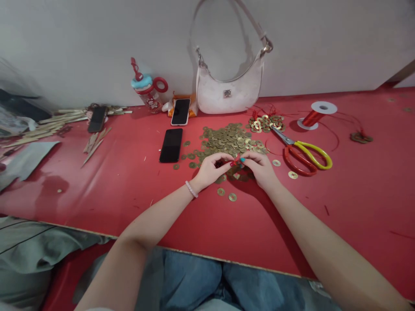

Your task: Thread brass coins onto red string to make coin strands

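Both hands work at the near edge of the coin pile (227, 137). The left hand (210, 169) and the right hand (260, 169) face each other, each with thumb and forefinger pinching a short bit of red thread (237, 160) between them. The thread lies at the pile's near edge, its pinched length running roughly side to side from one hand to the other; where its ends point is too small to tell. Coins lie close beneath the fingers, and whether any hang on the thread is unclear.

Right of the pile, the scissors (291, 141) lie slantwise, blades pointing away and left to the tied coins (264, 124) at the pile's far right, handles toward the near right. Farther right of the pile, the spool (314, 119) of red thread stands on end, its long axis nearly upright. A black phone (170, 146) lies left of the pile, its long side pointing away from the person. A white handbag (230, 93) stands behind the pile.
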